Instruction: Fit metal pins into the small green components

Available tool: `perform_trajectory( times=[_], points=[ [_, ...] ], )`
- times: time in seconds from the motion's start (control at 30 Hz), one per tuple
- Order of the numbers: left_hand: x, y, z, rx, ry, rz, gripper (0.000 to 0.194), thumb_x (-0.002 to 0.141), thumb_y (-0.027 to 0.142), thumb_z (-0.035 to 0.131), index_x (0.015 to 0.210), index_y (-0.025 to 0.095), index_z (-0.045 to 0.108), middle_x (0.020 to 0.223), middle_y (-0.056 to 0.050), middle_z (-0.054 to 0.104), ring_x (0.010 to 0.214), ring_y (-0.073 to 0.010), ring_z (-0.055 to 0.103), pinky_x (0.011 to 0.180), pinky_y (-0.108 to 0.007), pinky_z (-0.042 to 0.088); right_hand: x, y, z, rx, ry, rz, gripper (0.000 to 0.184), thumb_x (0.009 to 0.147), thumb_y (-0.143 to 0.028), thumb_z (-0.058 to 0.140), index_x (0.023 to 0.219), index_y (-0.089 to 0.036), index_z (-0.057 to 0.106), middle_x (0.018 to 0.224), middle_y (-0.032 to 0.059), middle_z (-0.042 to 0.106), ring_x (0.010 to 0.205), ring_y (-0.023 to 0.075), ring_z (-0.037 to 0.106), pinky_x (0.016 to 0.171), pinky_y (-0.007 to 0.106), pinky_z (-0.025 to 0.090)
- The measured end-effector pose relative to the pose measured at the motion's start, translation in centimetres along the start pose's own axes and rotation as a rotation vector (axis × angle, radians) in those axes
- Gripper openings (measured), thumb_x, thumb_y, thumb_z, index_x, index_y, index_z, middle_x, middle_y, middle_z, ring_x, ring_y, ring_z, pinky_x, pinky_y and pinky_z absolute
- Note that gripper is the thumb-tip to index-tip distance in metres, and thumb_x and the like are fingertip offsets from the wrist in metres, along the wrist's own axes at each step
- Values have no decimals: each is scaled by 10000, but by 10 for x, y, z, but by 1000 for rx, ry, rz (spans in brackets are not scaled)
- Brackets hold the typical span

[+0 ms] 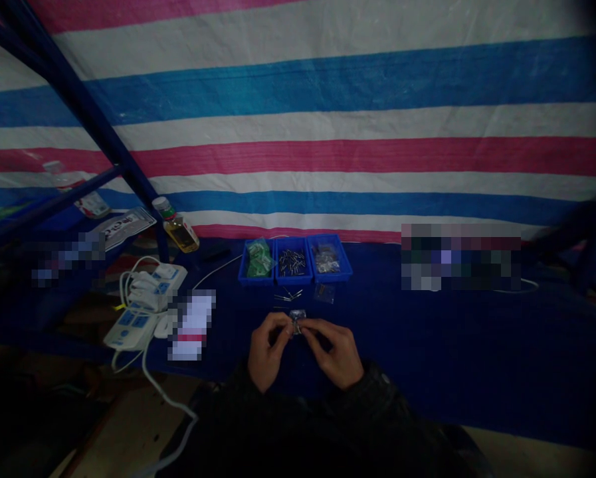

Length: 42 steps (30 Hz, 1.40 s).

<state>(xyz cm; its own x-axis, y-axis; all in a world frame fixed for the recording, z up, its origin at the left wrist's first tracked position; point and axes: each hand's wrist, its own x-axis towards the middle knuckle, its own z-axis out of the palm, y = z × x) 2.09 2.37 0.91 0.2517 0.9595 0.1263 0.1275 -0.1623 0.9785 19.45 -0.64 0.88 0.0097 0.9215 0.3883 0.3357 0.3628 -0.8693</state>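
Left hand (266,352) and right hand (338,352) covered part of the bag (298,313) between them, and whatever was in there was way too tiny to make out. Couldn't read the loose bag (324,293) either. The phone-looking thing (192,326) was pixelated, same for the stuff (461,257) off to the right. White cord (164,396) ran out the bottom edge, and the striped sheet (327,79) got chopped off up top.

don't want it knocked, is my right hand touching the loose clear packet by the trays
Apart: the head view shows blue tabletop between the right hand and the clear packet.
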Motion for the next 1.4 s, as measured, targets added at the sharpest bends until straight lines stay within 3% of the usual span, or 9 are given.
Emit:
perform_trajectory(
  times=[0.23, 0.5, 0.57, 0.7, 0.77, 0.9, 1.07, 1.23, 1.4],
  points=[
    [1, -3, -2, 49, -15, 15, 264, 991, 353, 561, 912, 170, 735, 863, -48, 703, 745, -172, 614, 713, -277, 469, -2, 6, -2, -16, -34, -47, 325, 994, -182, 471, 1182, -240, 730, 1044, 61, 774, 850, 192, 739, 806, 309, 593],
    [0, -10, -4, 12, -5, -2, 309, 1023, 342, 482, 1094, 181, 735, 835, -35, 697, 615, -141, 539, 600, -261, 422, 0, 15, 2, -50, 76, -15, 175, 967, -232, 608, 1047, -266, 760, 1000, 35, 783, 923, 219, 749, 863, 338, 593],
    [1, -11, -3, 34, 2, 1, 272, 1013, 325, 511, 1080, 192, 739, 883, -42, 711, 674, -152, 586, 650, -270, 454, 0, 14, 1, -49, 83, -29, 160, 966, -229, 614, 1031, -261, 757, 990, 36, 774, 920, 213, 742, 863, 334, 589],
    [3, -6, -2, 109, 22, 77, 151, 953, 287, 634, 1013, 210, 750, 1040, -70, 713, 1000, -224, 656, 904, -336, 487, 1, 11, 0, -72, 105, -71, 156, 968, -230, 605, 989, -243, 759, 1018, 63, 728, 923, 208, 718, 855, 331, 581],
    [4, -3, -2, 143, 50, 108, 121, 928, 286, 669, 964, 203, 750, 1126, -91, 679, 1074, -247, 641, 899, -341, 495, 2, 9, -1, -103, 121, -70, 145, 963, -241, 609, 948, -227, 753, 1054, 80, 694, 868, 198, 703, 814, 327, 578],
    [2, -1, -1, 138, 33, 86, 123, 938, 298, 658, 947, 190, 714, 1105, -93, 682, 1038, -241, 656, 859, -330, 504, 0, 8, 1, -97, 89, -42, 153, 976, -265, 589, 903, -217, 714, 1057, 85, 682, 830, 190, 690, 787, 321, 561],
    [-1, -7, 0, 45, 53, 16, 175, 924, 318, 687, 1027, 195, 616, 888, -31, 701, 864, -196, 678, 811, -301, 509, -3, 12, 4, -13, 45, 70, 163, 976, -275, 594, 1131, -230, 618, 847, 19, 735, 759, 185, 716, 713, 285, 559],
    [1, -8, -2, 73, -13, 51, 163, 970, 322, 612, 971, 192, 709, 972, -66, 736, 958, -224, 690, 881, -325, 515, -3, 7, 1, -24, 44, 11, 138, 988, -268, 568, 1026, -234, 696, 918, 35, 764, 772, 185, 724, 733, 287, 569],
    [3, -8, -3, 54, 0, 68, 177, 972, 284, 602, 1037, 211, 749, 1070, -78, 747, 1049, -244, 695, 962, -364, 511, -1, 5, -2, -15, 46, 4, 259, 1006, -227, 495, 1141, -246, 715, 888, 29, 766, 774, 188, 736, 774, 302, 592]
  ],
)
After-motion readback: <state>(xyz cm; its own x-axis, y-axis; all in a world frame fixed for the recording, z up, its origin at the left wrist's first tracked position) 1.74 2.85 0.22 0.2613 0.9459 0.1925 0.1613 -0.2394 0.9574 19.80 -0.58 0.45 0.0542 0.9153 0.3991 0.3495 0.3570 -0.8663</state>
